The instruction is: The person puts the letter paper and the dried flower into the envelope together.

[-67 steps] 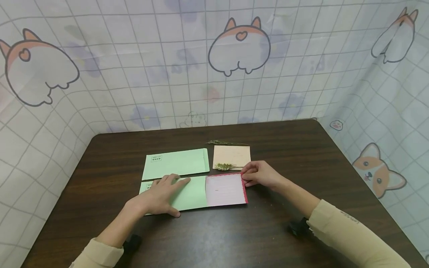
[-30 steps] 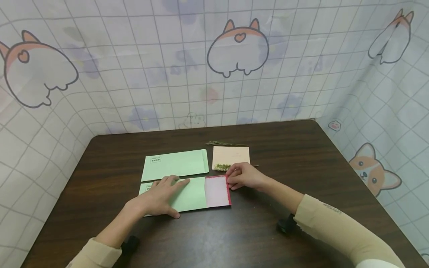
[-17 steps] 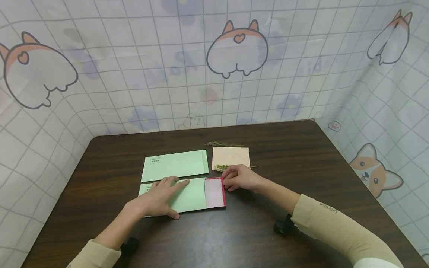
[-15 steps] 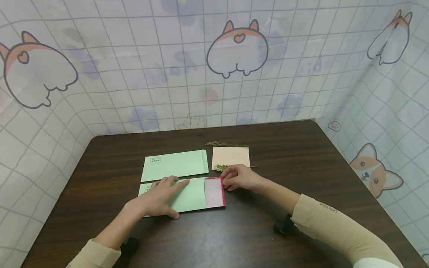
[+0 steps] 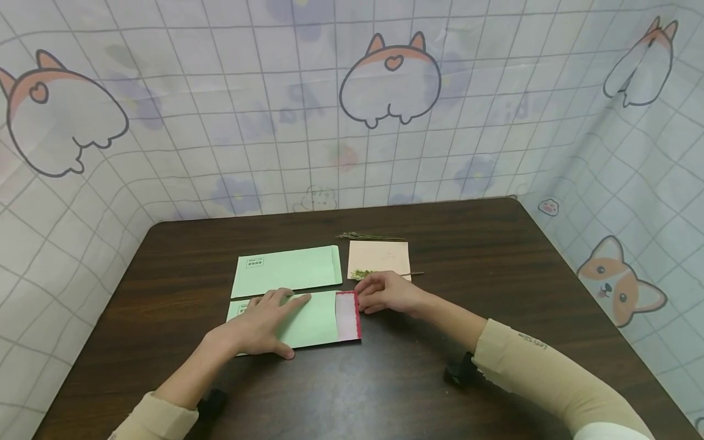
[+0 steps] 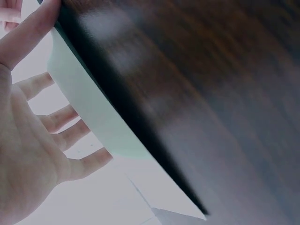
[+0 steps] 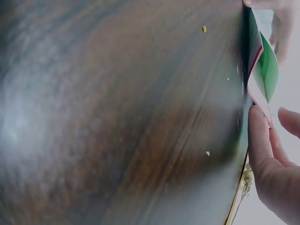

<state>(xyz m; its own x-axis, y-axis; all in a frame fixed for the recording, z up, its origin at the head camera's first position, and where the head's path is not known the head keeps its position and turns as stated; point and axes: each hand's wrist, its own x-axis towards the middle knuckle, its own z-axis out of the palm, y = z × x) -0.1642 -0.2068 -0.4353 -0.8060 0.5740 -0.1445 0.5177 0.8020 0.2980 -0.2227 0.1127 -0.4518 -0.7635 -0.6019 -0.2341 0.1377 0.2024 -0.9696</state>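
Observation:
A sheet of pink letter paper (image 5: 347, 318) with a red border sticks out of the right end of the lower green envelope (image 5: 311, 324). The rest of the sheet is hidden inside. My right hand (image 5: 389, 292) pinches the sheet's outer edge at its upper right. In the right wrist view the envelope's mouth (image 7: 268, 68) bulges around the paper, whose end lies between the fingers (image 7: 260, 133). With fingers spread, my left hand (image 5: 263, 324) rests across the left part of this envelope, its thumb at the front edge. The left wrist view shows the green envelope (image 6: 89, 101) beneath those fingers.
A second green envelope (image 5: 288, 269) lies just behind. Right of it is a beige card (image 5: 379, 253) with a dried flower sprig (image 5: 361, 275) across its front edge. Another sprig (image 5: 357, 235) lies behind the card. Patterned cloth (image 5: 264, 153) surrounds the dark wooden table (image 5: 467, 238).
My right hand has moved left with the letter paper, which has slid deeper into the lower envelope. Only a narrow strip shows now. My left hand has stayed in place.

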